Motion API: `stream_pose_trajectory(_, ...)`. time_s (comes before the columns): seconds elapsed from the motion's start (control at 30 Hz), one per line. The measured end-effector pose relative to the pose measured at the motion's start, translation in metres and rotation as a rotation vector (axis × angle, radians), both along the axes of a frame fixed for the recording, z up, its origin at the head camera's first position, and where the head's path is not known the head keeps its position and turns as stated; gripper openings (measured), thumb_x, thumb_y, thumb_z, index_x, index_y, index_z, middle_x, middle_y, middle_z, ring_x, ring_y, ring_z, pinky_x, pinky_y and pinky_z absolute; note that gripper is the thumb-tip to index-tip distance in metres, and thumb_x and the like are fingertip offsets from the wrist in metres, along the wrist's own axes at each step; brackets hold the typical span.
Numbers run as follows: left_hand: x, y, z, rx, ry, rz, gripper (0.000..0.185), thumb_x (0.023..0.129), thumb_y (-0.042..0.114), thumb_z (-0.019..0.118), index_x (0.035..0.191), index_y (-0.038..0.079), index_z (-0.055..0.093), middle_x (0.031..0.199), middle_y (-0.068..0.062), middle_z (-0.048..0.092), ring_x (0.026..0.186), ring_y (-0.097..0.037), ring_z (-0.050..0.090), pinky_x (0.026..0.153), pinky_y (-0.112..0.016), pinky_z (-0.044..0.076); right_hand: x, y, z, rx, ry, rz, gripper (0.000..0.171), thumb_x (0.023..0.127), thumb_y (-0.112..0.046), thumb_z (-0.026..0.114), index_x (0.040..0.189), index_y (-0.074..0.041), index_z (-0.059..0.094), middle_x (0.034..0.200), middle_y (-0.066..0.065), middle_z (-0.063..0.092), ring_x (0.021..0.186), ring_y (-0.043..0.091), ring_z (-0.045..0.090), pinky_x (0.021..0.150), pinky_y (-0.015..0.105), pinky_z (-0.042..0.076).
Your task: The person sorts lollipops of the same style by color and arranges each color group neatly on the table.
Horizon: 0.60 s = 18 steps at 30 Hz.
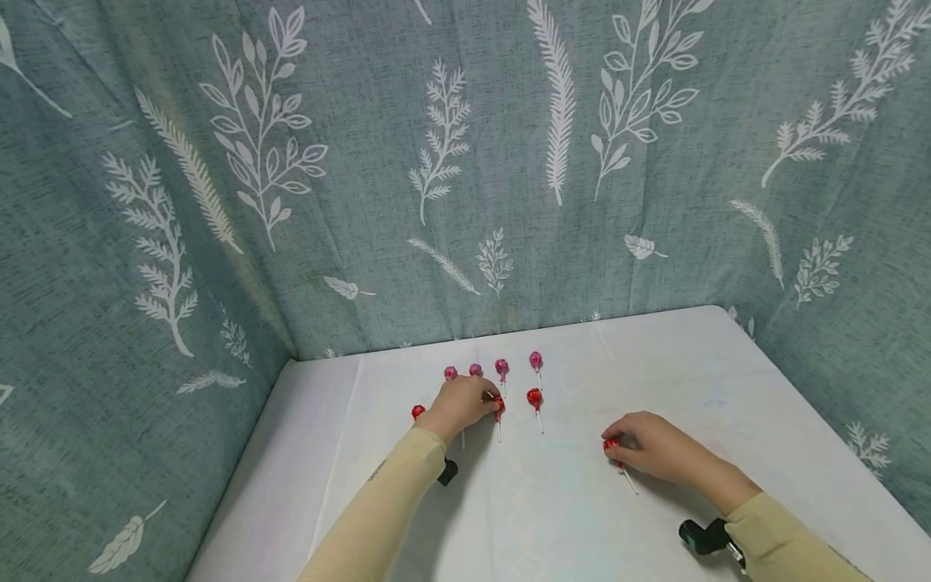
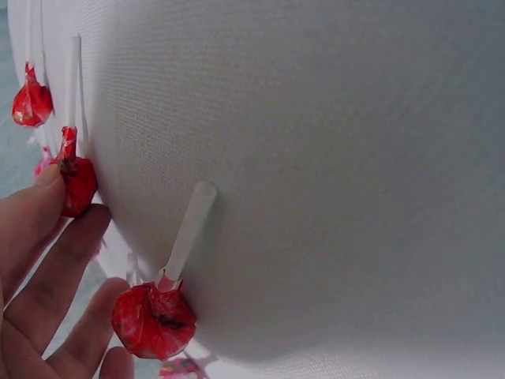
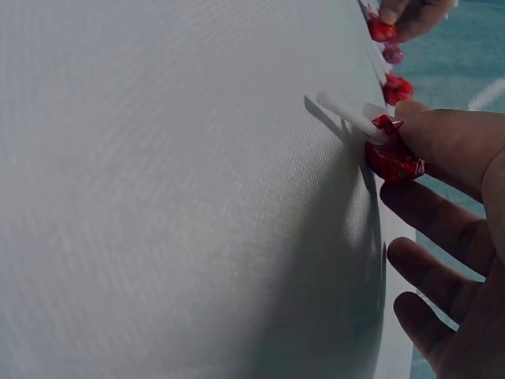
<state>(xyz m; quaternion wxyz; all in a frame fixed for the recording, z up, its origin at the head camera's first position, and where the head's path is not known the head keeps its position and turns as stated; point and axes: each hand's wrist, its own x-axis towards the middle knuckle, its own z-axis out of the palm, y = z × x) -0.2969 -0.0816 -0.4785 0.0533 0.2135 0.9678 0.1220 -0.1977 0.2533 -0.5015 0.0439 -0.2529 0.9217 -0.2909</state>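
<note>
The left hand point(image 1: 461, 406) touched a red lollipop point(image 1: 498, 406) in the rows near the surface's point(image 1: 698, 372) far edge, grip relaxed. The right hand point(image 1: 655, 447) pinched another lollipop point(image 1: 611, 444) lying apart on open surface, well inside the right edge.

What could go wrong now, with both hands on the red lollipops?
1. The left hand touches a lollipop inside a tight group; its fingers may knock the neighbours out of line.
2. The right hand seems to pinch its lollipop only at the head, so it may slip or swing.
</note>
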Motion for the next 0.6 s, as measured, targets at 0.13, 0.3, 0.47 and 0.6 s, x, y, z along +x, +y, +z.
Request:
stream_pose_trajectory(0.13,0.000,-0.001,-0.001,-0.001,0.004,0.004,0.018,0.090,0.029,0.075,0.106,0.020,0.076,0.096,0.008,0.071,0.089,-0.011,0.064,0.082,-0.033,0.052,-0.001,-0.002,0.001,0.020,0.036,0.014,0.020,0.093,-0.025,0.071,0.108,-0.012,0.073,0.087,-0.023,0.062,0.098,0.014,0.062,0.088,0.043,0.051)
stream_pose_trajectory(0.3,0.000,-0.002,-0.001,0.000,0.006,0.002,0.019,0.090,0.029,0.075,0.106,0.020,0.076,0.096,0.008,0.071,0.089,-0.011,0.064,0.081,-0.032,0.052,-0.005,-0.002,0.003,0.033,0.040,0.010,0.018,0.093,-0.023,0.071,0.107,-0.011,0.073,0.082,-0.023,0.062,0.096,0.013,0.062,0.087,0.042,0.051)
stream_pose_trajectory(0.47,0.000,-0.001,-0.001,-0.003,-0.010,0.007,0.019,0.090,0.029,0.075,0.107,0.021,0.076,0.095,0.008,0.070,0.090,-0.011,0.064,0.082,-0.032,0.052,-0.012,-0.003,0.008,0.037,0.029,-0.016,0.017,0.093,-0.022,0.072,0.105,-0.010,0.073,0.079,-0.021,0.062,0.095,0.015,0.061,0.088,0.044,0.050)
stream_pose_trajectory(0.6,0.000,0.000,0.000,0.006,-0.020,0.001,0.019,0.090,0.029,0.074,0.107,0.020,0.076,0.095,0.008,0.070,0.090,-0.010,0.064,0.083,-0.033,0.052,-0.019,-0.003,0.013,0.049,0.016,-0.079,0.018,0.091,-0.022,0.073,0.105,-0.011,0.073,0.086,-0.016,0.064,0.100,0.020,0.061,0.090,0.045,0.049)
